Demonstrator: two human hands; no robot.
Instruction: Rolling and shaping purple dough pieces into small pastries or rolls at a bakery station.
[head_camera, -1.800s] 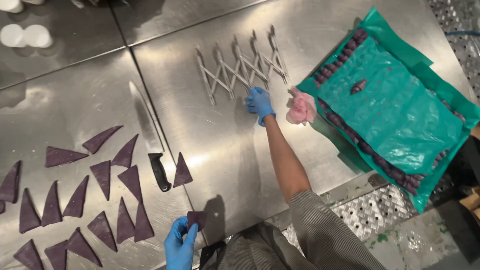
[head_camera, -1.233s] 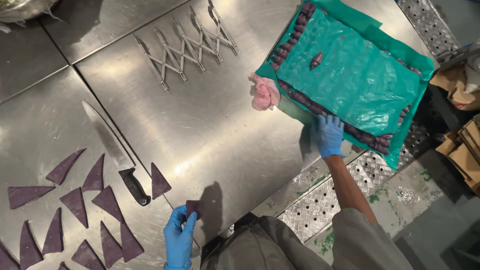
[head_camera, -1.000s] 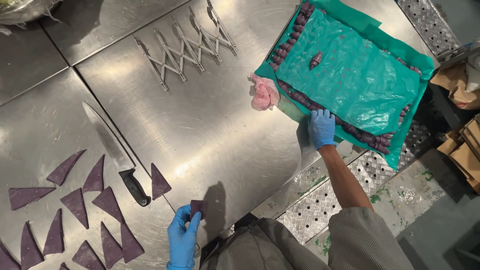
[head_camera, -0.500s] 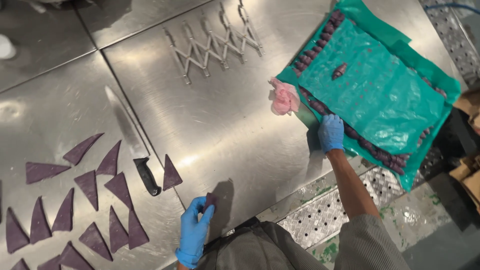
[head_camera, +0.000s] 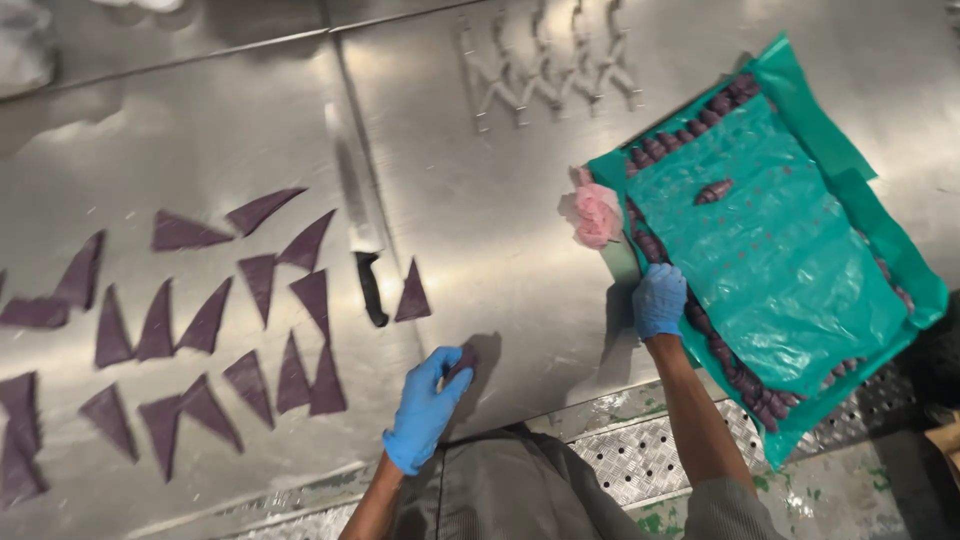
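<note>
My left hand (head_camera: 425, 405), in a blue glove, is closed on a small rolled purple dough piece (head_camera: 462, 358) just above the steel table's front edge. My right hand (head_camera: 658, 300), also gloved, grips the near left edge of a tray (head_camera: 905, 295) wrapped in green plastic film (head_camera: 780, 240). Rows of rolled purple pieces (head_camera: 650, 150) line the tray's edges under the film. One single roll (head_camera: 714, 190) lies on top of the film. Purple dough triangles (head_camera: 205, 320) are spread over the table's left half, one triangle (head_camera: 412, 293) lying beside a knife.
A black-handled knife (head_camera: 360, 230) lies between the triangles and my left hand. A metal expandable multi-wheel cutter (head_camera: 545, 70) rests at the back. A crumpled pink wad (head_camera: 595, 213) sits by the tray's left corner. The tray overhangs the steel table (head_camera: 480, 180) above a perforated metal floor (head_camera: 640, 460).
My right hand left the table centre near the cutter and came to the tray's near left edge. The left hand has kept hold of the small purple piece. The camera view has shifted.
</note>
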